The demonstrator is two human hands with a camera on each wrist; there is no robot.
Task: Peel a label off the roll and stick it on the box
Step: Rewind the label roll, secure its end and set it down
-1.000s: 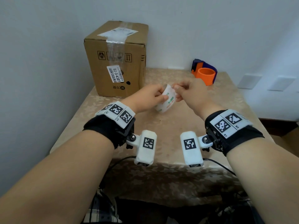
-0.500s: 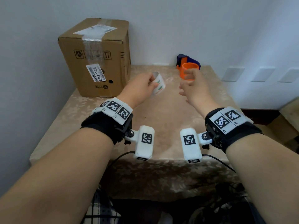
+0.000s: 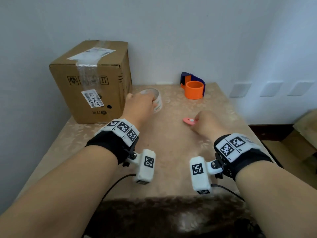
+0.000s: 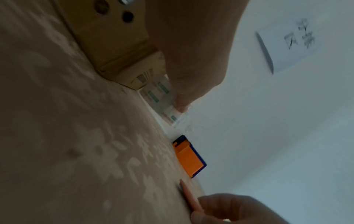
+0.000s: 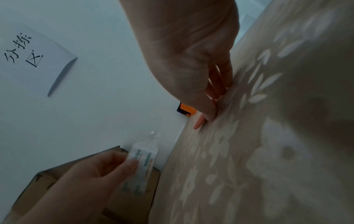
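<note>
The taped brown cardboard box point(image 3: 92, 86) stands at the table's back left. Just right of it, my left hand point(image 3: 147, 98) grips the white label roll point(image 3: 158, 104) from above, low over the table and close to the box's right side. My right hand point(image 3: 197, 121) is down on the table at centre right, its curled fingers pinching a small flat pink piece point(image 3: 188, 121) with a white spot, thin like a label. The right wrist view shows that pink piece point(image 5: 199, 122) poking out from the fingertips against the tablecloth, with the roll point(image 5: 143, 163) held before the box point(image 5: 76, 189).
An orange and blue tape dispenser point(image 3: 193, 88) sits at the back of the table by the wall. The beige patterned tablecloth point(image 3: 171, 152) is bare between my wrists. The wall runs behind and left, with blank plates point(image 3: 271, 88) at the right and a handwritten note point(image 5: 34, 56).
My hands have parted. The left hand carried the roll from the middle back toward the box. The right hand let go of the roll, dropped to the table and now pinches the pink piece.
</note>
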